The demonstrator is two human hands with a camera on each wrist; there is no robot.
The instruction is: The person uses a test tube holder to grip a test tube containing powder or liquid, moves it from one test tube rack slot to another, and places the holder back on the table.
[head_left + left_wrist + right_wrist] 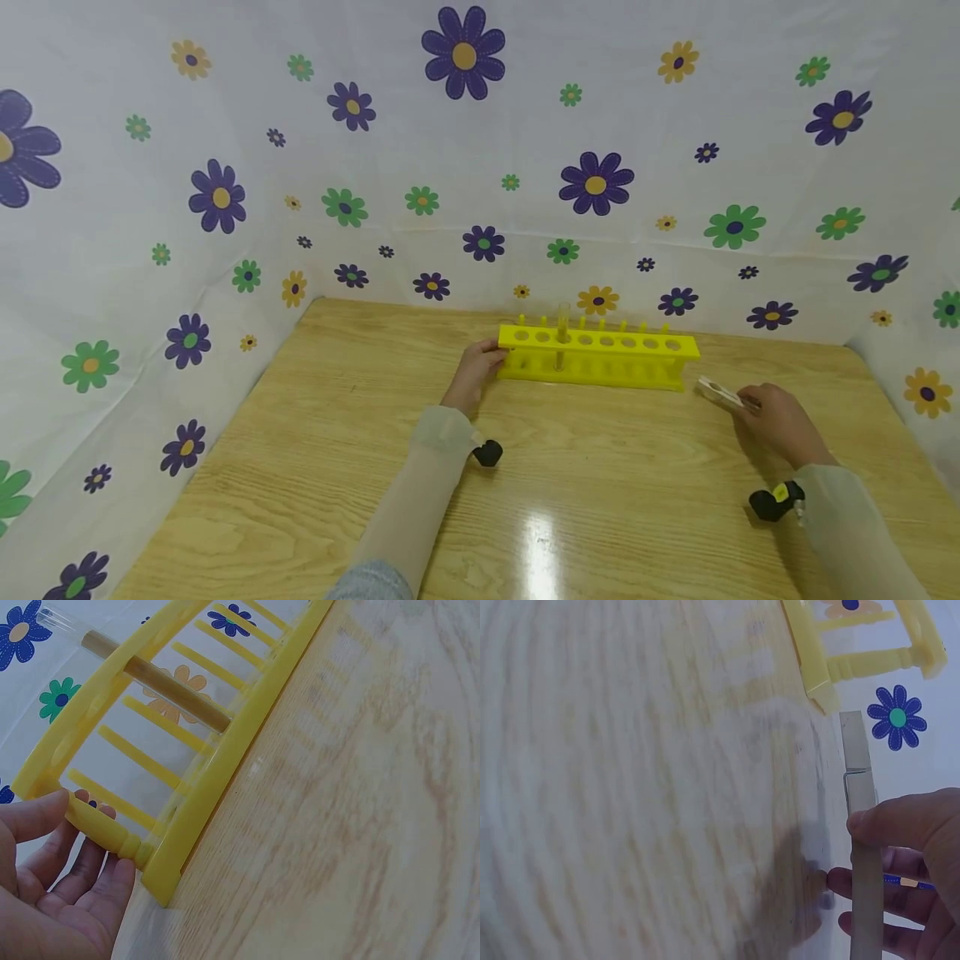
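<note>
The yellow test tube rack (pixel 600 380) stands upright on the table, a row of round holes along its top plate. One glass test tube (pixel 180 690) stands in a hole towards its left end, with brownish contents below a clear upper part. My left hand (pixel 472 375) grips the rack's left end post, thumb on one side and fingers curled behind. To the right of the rack, my right hand (pixel 783 423) holds a wooden test tube holder (pixel 862 799) between thumb and fingers. The holder's tip (pixel 707 383) points at the rack's right end, a small gap apart from it.
Below everything is a light wood-grain table (pixel 585 475). A white flower-print sheet (pixel 517 142) hangs along the back and both sides, close behind the rack. Several drying pegs (pixel 202 667) rise from the rack's base behind the holes. Small black wrist cameras (pixel 488 453) hang beneath the sleeves.
</note>
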